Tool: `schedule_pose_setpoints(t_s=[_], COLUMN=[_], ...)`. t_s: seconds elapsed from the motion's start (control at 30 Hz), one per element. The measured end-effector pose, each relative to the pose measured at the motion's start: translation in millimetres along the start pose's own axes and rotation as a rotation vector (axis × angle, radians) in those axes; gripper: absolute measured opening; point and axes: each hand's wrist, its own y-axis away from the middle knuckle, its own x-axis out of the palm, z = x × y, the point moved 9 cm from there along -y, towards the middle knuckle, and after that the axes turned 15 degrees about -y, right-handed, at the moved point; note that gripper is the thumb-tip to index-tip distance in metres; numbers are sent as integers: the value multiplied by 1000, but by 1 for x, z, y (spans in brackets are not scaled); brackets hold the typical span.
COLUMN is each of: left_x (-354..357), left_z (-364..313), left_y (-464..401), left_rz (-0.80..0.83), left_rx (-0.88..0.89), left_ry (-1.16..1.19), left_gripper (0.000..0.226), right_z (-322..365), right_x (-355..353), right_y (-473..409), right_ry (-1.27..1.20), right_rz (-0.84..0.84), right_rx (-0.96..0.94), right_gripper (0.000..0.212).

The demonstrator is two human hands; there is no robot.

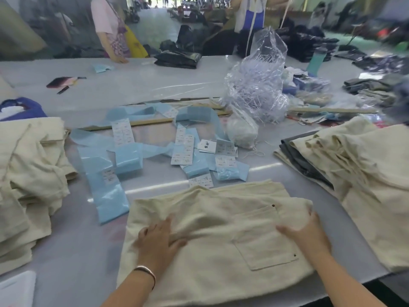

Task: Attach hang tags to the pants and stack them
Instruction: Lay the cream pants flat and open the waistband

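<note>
Folded cream pants (pixel 212 240) lie pocket-side up at the near edge of the table (pixel 155 85), placed directly before the worker so both hands can reach them. The left hand (pixel 158 238) rests flat on the pants' left part, fingers spread, pressing the cloth rather than gripping it, apparently to smooth a fold. The right hand (pixel 309 231) lies on the pants' right edge, fingers extended along the hem; it is blurred, but seems released rather than clenched. Just beyond the pants lie the tags (pixel 186 149) on blue backing strips (pixel 106 185), within easy reach for attachment. Left of the pants sits a loose cream pile (pixel 28 173); right of them, a neater stack (pixel 354 173), probably finished pairs. Beyond the tags, a clear bag (pixel 259 85) holds what look like plastic fasteners.
</note>
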Motion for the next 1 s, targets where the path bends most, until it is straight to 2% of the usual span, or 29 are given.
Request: schedule_pose_setpoints(t_s=[0.07,0.13,0.23,0.33,0.4,0.5,0.57,0.63,0.7,0.8,0.87,0.9,0.93,1.0], left_x=[-15,-26,-25,-22,-20,-24,-32,-40,-42,-39,-35,-34,-34,-32], left_z=[-10,-14,-6,17,28,30,16,-13,-51,-115,-155,-167,-173,-176], left_y=[8,21,32,38,38,35,32,28,21,10,4,1,-3,-11], left_rz=[-149,-296,-350,-358,-290,-259,-291,-324,-282,-51,132,174,179,140], left_rx=[112,171,146,24,-82,-194,-197,-123,-24,57,70,42,8,-30], left_ry=[79,48,22,15,50,134,173,231,385,777,1007,1066,1095,1103], left_gripper=[56,44,36,34,38,39,34,39,33,16,28,36,39,21], right_z=[-1,3,14,22,34,58,73,85,90,99,105,104,99,89], right_x=[4,9,16,30,34,28,29,31,39,59,74,81,85,86], right_y=[-10,-11,-5,-5,-7,-9,1,14,24,46,67,74,76,72], right_ry=[-111,-163,-199,-367,-299,154,356,399,400,312,145,72,2,-226], right_rz=[62,84,72,146,175,50,-29,-36,83,367,633,754,839,938], right_rx=[46,26,-92,-113,-167,-388,-551,-635,-566,-532,-519,-473,-407,-244], right_gripper=[100,79,49,16,18,26,35,33,28,39,45,51,55,53])
